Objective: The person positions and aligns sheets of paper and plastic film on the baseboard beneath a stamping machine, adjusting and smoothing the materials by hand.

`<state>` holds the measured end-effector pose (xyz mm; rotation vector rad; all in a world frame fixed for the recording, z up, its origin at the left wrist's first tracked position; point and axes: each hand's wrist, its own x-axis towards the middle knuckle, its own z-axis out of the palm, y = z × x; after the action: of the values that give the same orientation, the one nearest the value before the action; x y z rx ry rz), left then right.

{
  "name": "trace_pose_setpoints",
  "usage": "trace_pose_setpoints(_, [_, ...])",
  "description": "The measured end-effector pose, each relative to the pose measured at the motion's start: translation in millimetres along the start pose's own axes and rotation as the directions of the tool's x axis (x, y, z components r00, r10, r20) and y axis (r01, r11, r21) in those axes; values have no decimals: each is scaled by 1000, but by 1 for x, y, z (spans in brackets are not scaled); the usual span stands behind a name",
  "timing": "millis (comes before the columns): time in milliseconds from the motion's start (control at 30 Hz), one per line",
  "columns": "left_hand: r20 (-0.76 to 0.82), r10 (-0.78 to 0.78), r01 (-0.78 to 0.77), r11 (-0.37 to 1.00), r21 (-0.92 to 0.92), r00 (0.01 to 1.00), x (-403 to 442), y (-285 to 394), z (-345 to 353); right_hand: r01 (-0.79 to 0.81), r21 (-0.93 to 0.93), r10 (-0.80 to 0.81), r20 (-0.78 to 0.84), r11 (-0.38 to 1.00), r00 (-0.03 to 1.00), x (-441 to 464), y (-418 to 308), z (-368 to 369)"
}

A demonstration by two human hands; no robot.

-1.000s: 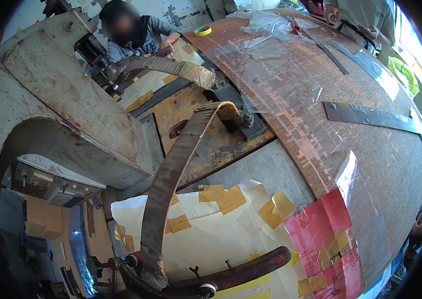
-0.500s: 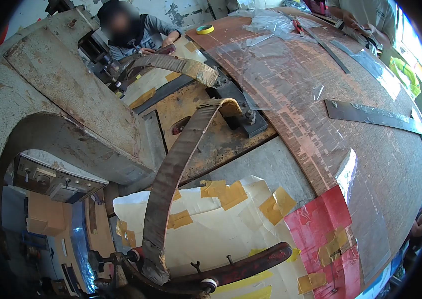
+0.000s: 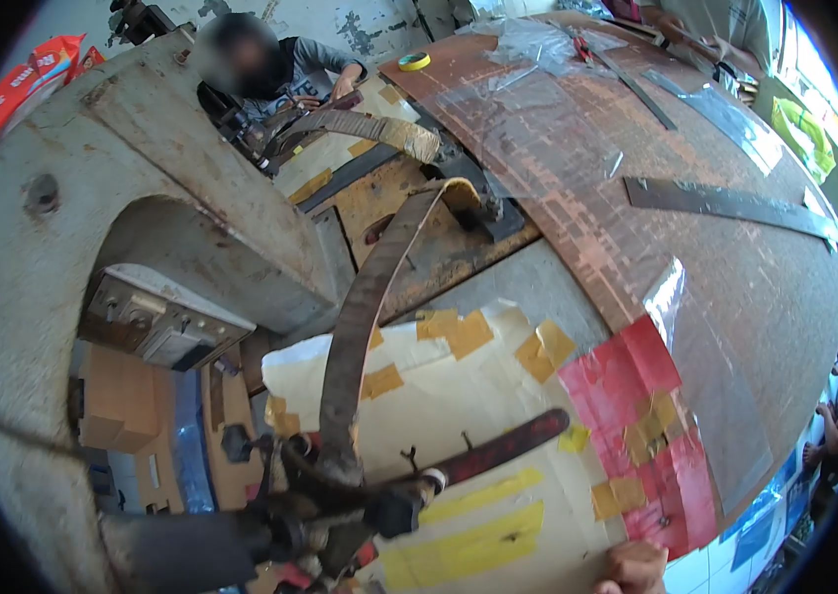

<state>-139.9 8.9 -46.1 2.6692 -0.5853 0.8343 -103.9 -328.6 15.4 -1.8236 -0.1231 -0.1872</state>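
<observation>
My right hand [image 3: 634, 567] shows at the bottom edge, just below the red taped sheet [image 3: 627, 396]. Its fingers look curled; anything inside them is hidden. My left hand is out of view. Beside my right hand lies a cream paper cover [image 3: 478, 396] patched with brown and yellow tape. A dark red curved bar [image 3: 508, 443] with small screws reaches over this paper. From the bar's left end, a long curved strap [image 3: 365, 307] rises to a black metal block [image 3: 478, 203].
A grey machine frame [image 3: 211, 188] fills the left side. A large brown board [image 3: 696, 247] carries a flat metal strip [image 3: 736, 210], yellow tape roll [image 3: 414, 61] and plastic film. One person [image 3: 310, 74] sits behind the machine; another person [image 3: 736, 30] stands at the upper right.
The view has shifted, bringing more of the machine frame and a red bag into sight at left. My right hand has come into view at the bottom.
</observation>
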Motion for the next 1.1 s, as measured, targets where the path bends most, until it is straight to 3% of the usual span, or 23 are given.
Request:
trace_pose_setpoints(67, [-52, 32, -34, 999, -20, 998, -9, 3, -3, 141, 52, -136, -88, 989, 987, -6, 23, 6])
trace_pose_setpoints(100, [-61, 34, -36, 999, -27, 998, -16, 5, -6, 138, -22, -139, -173, 990, 975, -1, 19, 13])
trace_pose_setpoints(200, [10, -18, 18, 1000, -23, 1000, -37, 4, -8, 26, -111, -35, -83, 993, 996, -7, 15, 3])
trace_pose_setpoints(233, [51, -51, 52, 998, -21, 997, -45, 3, -8, 52, -128, -70, -143, 990, 987, -6, 16, 8])
trace_pose_setpoints(300, [-19, -77, 75, 994, -80, 997, -32, 9, -5, 61, -178, -98, -202, 982, 974, -1, 10, 14])
trace_pose_setpoints(400, [-156, 88, -99, 993, -63, 984, -4, 8, -14, 64, -260, -113, -179, 963, 977, -3, 12, 12])
trace_pose_setpoints(467, [-77, 43, -45, 999, -29, 996, -7, 8, -18, 70, -256, -125, -208, 964, 970, -1, 9, 15])
trace_pose_setpoints(533, [-91, -31, 21, 994, -108, 995, -2, 14, -20, 96, -309, -171, -225, 946, 959, -1, 8, 19])
trace_pose_setpoints(700, [-92, -44, 29, 988, -152, 995, 3, 15, -23, 173, -399, -259, -173, 900, 950, -3, 8, 27])
trace_pose_setpoints(800, [-36, -48, 40, 978, -206, 998, 5, 16, -30, 228, -477, -288, -55, 849, 956, 2, -9, 35])
trace_pose_setpoints(833, [-28, -46, 39, 977, -209, 999, 6, 16, -31, 181, -504, -228, -33, 845, 973, -2, -12, 38])
trace_pose_setpoints(1100, [-13, -38, 34, 973, -230, 999, 5, 15, -34, 212, -640, -276, 0, 738, 961, -18, -30, 81])
